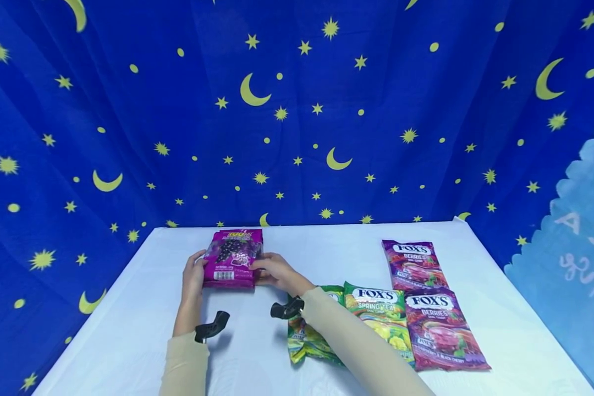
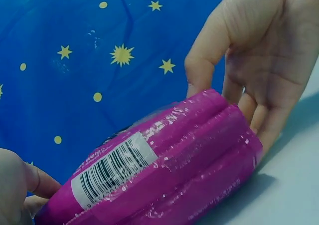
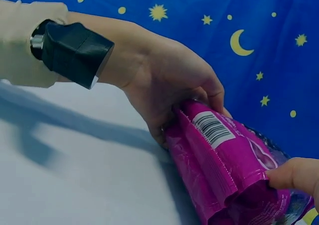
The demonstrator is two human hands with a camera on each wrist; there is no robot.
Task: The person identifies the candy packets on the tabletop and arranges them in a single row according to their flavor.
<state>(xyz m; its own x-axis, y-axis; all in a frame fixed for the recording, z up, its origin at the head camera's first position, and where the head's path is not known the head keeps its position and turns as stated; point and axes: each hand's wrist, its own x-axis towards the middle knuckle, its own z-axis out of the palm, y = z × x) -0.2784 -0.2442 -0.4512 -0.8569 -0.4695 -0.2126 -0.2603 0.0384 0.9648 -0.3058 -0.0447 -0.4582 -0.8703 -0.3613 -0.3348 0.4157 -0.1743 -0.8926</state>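
Left hand: your left hand point(image 1: 194, 278) grips the left side of the magenta candy bag point(image 1: 232, 258); in the right wrist view its fingers point(image 3: 212, 93) curl over the bag's barcode end, thumb underneath.
Right hand: your right hand point(image 1: 275, 272) holds the bag's right side; in the left wrist view the fingers point(image 2: 199, 70) are bent round the folded edge, lightly closed on it.
Magenta candy bag: held between both hands near the back edge of the table point(image 1: 128, 330), left of its middle; tilted up off the surface, barcode end towards you; whether its lower edge touches the table I cannot tell.
Right-hand packs: two purple berries bags, the rear one point(image 1: 413, 265) towards the back right corner, the front one point(image 1: 443, 329) nearer you, their ends overlapping; the green spring tea bag point(image 1: 381, 319) lies just beside the front berries bag; another green bag point(image 1: 304, 344) lies partly under your right sleeve point(image 1: 356, 346).
Backdrop: a blue cloth point(image 1: 297, 110) with yellow stars and moons hangs behind the table.
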